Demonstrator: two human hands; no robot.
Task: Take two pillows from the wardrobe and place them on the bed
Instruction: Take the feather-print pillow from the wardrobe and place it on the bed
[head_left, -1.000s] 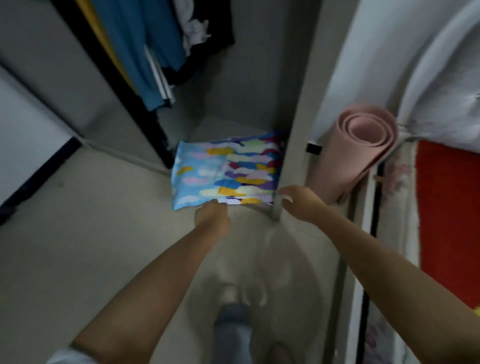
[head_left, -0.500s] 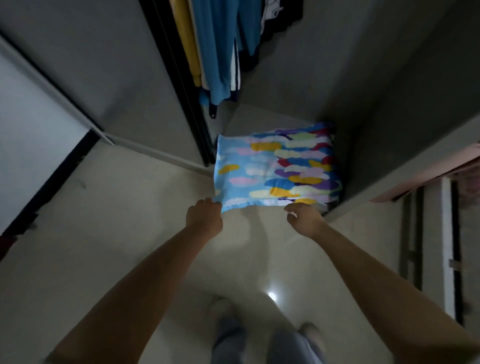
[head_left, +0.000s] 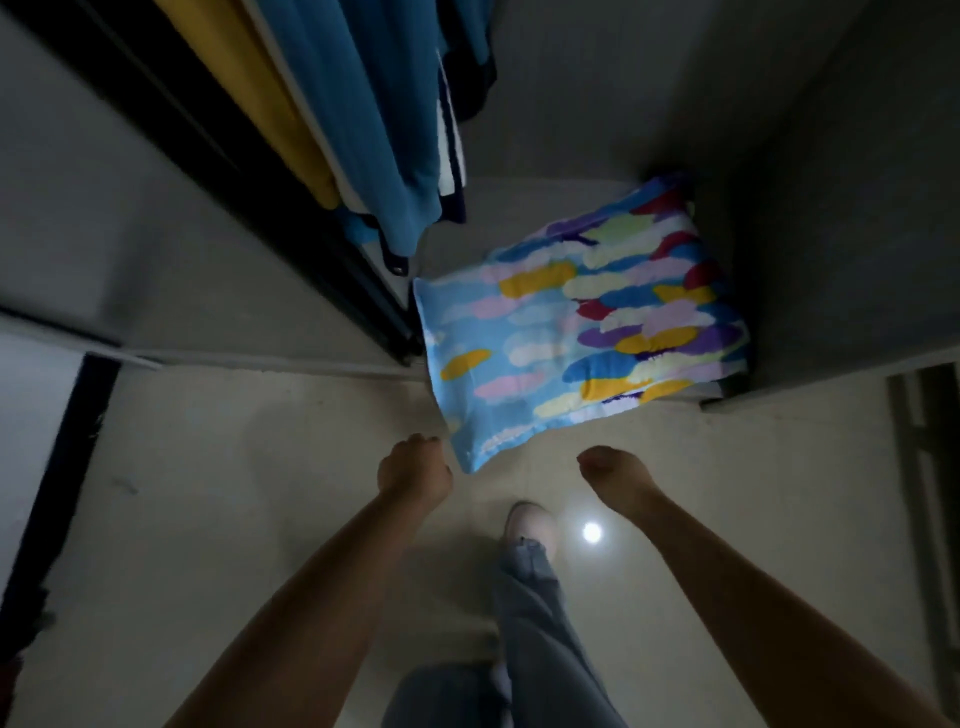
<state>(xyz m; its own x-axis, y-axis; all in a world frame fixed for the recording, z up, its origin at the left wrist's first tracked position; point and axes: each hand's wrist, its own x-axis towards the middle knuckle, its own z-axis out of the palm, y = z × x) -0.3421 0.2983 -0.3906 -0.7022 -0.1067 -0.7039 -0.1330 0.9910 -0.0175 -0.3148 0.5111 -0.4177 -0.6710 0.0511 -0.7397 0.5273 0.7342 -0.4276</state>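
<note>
A dim room with a pale floor (head_left: 208, 493) and an open wardrobe (head_left: 597, 130) was recorded. The pillow (head_left: 582, 322) was found on the wardrobe floor, its near corner overhanging. The left hand (head_left: 413, 475) was seen curled beside that corner, contact unclear; the right hand (head_left: 615, 478) was noted apart, fingers bent downward, empty.

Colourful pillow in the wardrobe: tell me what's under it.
The colourful pillow lies on the wardrobe floor, its near corner jutting over the room's pale floor. A whitish edge peeks out beneath its right side; whether that is a second pillow stays hidden.
</note>
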